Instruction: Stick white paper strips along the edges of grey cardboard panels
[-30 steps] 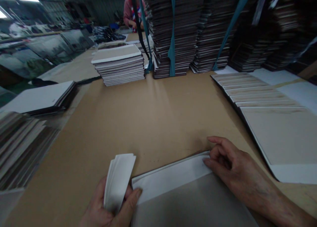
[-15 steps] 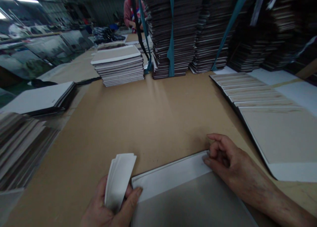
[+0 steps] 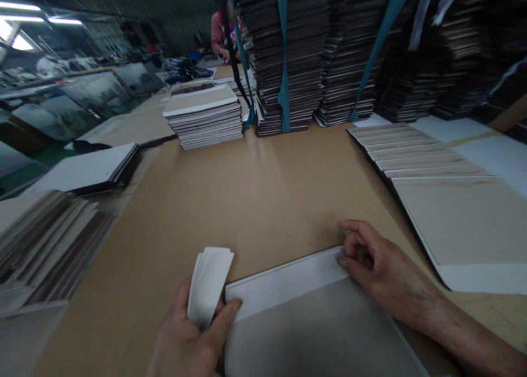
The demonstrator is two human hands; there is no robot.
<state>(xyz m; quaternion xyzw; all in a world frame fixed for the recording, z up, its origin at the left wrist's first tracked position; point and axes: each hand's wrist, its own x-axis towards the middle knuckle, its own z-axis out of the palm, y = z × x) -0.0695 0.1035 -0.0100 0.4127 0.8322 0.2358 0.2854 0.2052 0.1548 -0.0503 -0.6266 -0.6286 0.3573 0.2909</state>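
A flat grey panel (image 3: pixel 313 327) with a white band along its far edge lies in front of me, its near part cut off by the picture's bottom. My left hand (image 3: pixel 193 327) is closed around a small stack of white strips (image 3: pixel 209 283), which stick up between thumb and fingers. Its thumb also rests on the panel's far left corner. At the far right corner, my right hand (image 3: pixel 370 267) pinches the panel's edge between thumb and curled fingers, the index finger bent out beyond it.
Overlapping panels (image 3: pixel 457 218) lie fanned out on the right of the brown tabletop (image 3: pixel 255 201). A panel pile (image 3: pixel 206 116) and tall strapped stacks (image 3: pixel 304 64) stand at the back. More panels (image 3: pixel 53 245) lie at left. A person (image 3: pixel 220 37) is in the background.
The camera view has shifted slightly, so the surroundings sit a little differently. Both hands keep their hold on the panel, and the strips stay in my left hand.
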